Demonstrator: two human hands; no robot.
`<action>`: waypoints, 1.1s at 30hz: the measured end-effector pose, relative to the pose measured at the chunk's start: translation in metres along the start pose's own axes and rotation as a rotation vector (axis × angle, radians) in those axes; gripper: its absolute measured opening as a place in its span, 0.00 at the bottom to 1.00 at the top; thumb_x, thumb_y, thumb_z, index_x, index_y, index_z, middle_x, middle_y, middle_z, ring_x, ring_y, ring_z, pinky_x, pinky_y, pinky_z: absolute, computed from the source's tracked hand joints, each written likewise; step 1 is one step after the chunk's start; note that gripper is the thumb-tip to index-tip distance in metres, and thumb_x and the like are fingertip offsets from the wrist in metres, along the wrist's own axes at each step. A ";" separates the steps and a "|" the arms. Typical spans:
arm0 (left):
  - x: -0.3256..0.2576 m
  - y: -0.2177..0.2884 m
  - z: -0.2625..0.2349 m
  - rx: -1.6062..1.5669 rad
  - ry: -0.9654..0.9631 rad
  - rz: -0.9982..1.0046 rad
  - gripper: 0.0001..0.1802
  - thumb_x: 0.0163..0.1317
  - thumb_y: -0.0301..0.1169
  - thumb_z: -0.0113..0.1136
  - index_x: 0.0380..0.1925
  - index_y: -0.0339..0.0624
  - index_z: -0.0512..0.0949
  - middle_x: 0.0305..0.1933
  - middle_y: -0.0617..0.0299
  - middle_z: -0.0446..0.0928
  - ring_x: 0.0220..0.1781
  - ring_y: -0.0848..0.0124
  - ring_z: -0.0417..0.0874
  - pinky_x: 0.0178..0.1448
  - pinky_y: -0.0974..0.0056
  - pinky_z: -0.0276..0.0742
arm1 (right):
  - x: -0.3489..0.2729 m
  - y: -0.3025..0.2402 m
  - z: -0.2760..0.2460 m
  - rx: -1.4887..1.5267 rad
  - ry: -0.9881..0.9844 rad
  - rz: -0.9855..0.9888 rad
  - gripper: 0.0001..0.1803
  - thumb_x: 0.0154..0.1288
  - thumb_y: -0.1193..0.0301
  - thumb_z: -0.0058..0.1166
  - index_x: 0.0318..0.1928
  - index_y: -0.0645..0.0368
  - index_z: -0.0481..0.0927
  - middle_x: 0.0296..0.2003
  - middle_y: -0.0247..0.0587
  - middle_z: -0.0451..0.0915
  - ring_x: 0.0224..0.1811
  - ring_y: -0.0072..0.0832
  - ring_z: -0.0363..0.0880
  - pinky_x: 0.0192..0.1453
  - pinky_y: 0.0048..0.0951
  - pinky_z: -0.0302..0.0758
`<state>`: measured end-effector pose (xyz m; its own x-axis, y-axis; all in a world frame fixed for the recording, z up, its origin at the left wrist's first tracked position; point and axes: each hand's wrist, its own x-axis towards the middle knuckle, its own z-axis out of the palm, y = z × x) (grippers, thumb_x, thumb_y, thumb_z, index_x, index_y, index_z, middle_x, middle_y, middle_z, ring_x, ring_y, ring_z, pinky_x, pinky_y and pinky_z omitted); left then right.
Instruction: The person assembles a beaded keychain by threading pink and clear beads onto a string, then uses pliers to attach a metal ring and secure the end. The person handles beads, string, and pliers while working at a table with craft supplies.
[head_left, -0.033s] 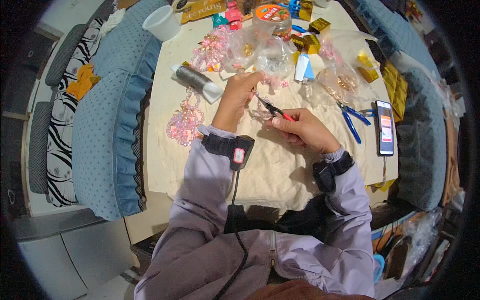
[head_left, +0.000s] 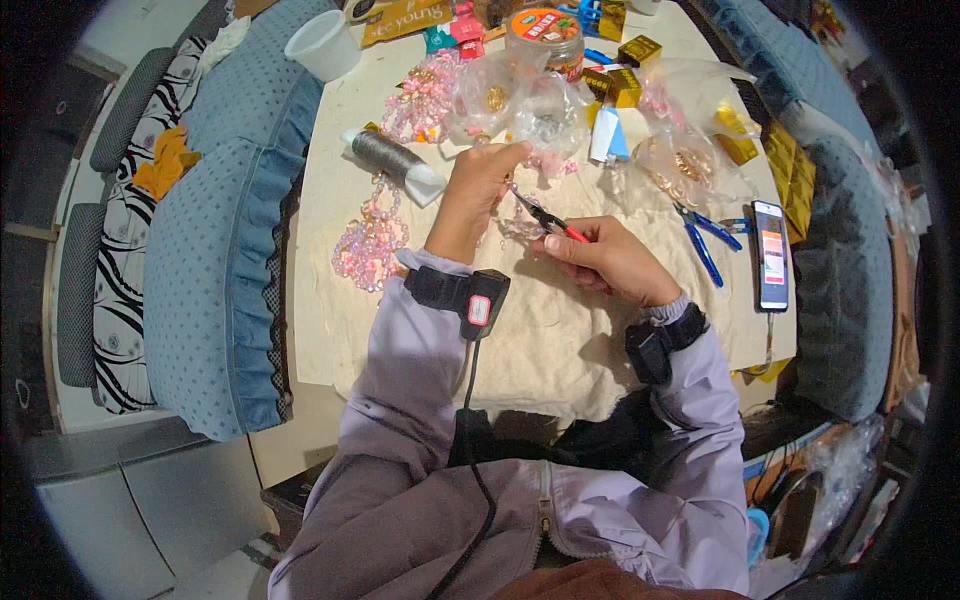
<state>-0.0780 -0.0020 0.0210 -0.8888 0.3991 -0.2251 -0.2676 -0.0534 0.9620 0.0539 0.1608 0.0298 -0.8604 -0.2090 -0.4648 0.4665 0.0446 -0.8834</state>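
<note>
My right hand (head_left: 610,262) is closed round red-handled pliers (head_left: 566,229), whose dark narrow jaws point up and left to the fingertips of my left hand (head_left: 482,180). The left fingers are pinched together on the end of a bead strand (head_left: 520,228), and its clear, pinkish beads hang below the jaws and partly behind them. Too small to make out is the piece right at the pliers' tip. Left of my left wrist lies a heap of finished-looking pink bead strands (head_left: 372,245) on the cream cloth (head_left: 480,350).
Beyond my hands stand a grey thread spool (head_left: 385,160), pink beadwork (head_left: 425,100), clear bags of small parts (head_left: 548,115), a lidded jar (head_left: 545,45) and a white tub (head_left: 323,48). At the right lie a bag of gold-coloured findings (head_left: 685,170), blue-handled pliers (head_left: 705,245) and a lit phone (head_left: 770,257).
</note>
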 end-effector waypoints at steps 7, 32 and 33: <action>0.005 -0.009 -0.001 0.016 0.026 0.094 0.12 0.61 0.36 0.65 0.25 0.40 0.83 0.17 0.75 0.69 0.17 0.85 0.62 0.21 0.72 0.53 | 0.002 0.000 0.004 0.036 0.023 0.029 0.21 0.69 0.52 0.60 0.45 0.59 0.85 0.20 0.21 0.68 0.18 0.11 0.61 0.19 0.18 0.55; 0.012 -0.022 -0.003 -0.110 0.086 0.104 0.17 0.61 0.35 0.66 0.16 0.43 0.76 0.16 0.74 0.68 0.17 0.84 0.62 0.21 0.72 0.54 | -0.001 0.003 0.014 0.159 0.046 0.082 0.17 0.69 0.56 0.60 0.43 0.58 0.84 0.22 0.20 0.67 0.18 0.10 0.58 0.19 0.17 0.53; 0.012 -0.022 -0.003 -0.122 0.109 0.101 0.17 0.61 0.34 0.66 0.16 0.43 0.75 0.16 0.74 0.68 0.17 0.84 0.62 0.21 0.72 0.54 | -0.002 0.003 0.014 0.151 0.051 0.079 0.18 0.69 0.55 0.61 0.43 0.58 0.84 0.22 0.20 0.67 0.18 0.10 0.59 0.19 0.17 0.54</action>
<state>-0.0838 0.0012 -0.0032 -0.9467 0.2851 -0.1502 -0.2124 -0.2014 0.9562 0.0597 0.1477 0.0285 -0.8276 -0.1602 -0.5380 0.5549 -0.0887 -0.8271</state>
